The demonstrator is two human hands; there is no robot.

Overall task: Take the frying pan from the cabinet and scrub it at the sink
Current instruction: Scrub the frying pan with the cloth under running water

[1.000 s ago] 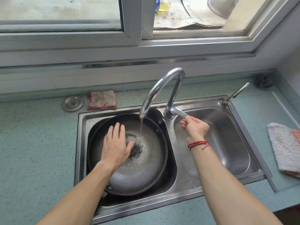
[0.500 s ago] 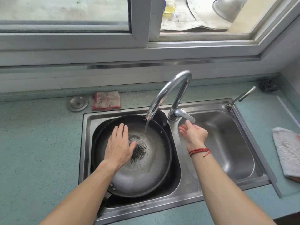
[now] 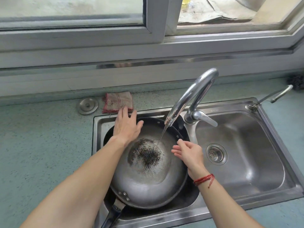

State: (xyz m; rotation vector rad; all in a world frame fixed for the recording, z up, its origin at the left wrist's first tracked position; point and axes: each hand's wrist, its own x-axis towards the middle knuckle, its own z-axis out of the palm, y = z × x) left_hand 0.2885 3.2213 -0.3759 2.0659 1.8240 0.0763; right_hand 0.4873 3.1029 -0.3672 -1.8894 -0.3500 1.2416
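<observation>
A grey frying pan (image 3: 148,183) with a dark burnt patch in its middle lies in the left basin of the steel sink (image 3: 271,193), its black handle pointing towards me. Water runs from the curved tap (image 3: 195,94) into the pan. My left hand (image 3: 126,127) is open, flat over the pan's far left rim, fingertips reaching the folded red-edged cloth (image 3: 117,103) on the counter. My right hand (image 3: 189,153) is open over the pan's right rim, fingers spread, holding nothing.
A round metal sink plug (image 3: 87,106) lies on the green counter left of the cloth. The right basin holds only its drain strainer (image 3: 215,153). A small second tap (image 3: 276,96) and a dark scouring pad (image 3: 297,82) are at the far right. The window sill runs behind.
My left hand has moved from the pan's middle up to its far rim by the cloth. My right hand has left the tap lever and come down to the pan's right rim.
</observation>
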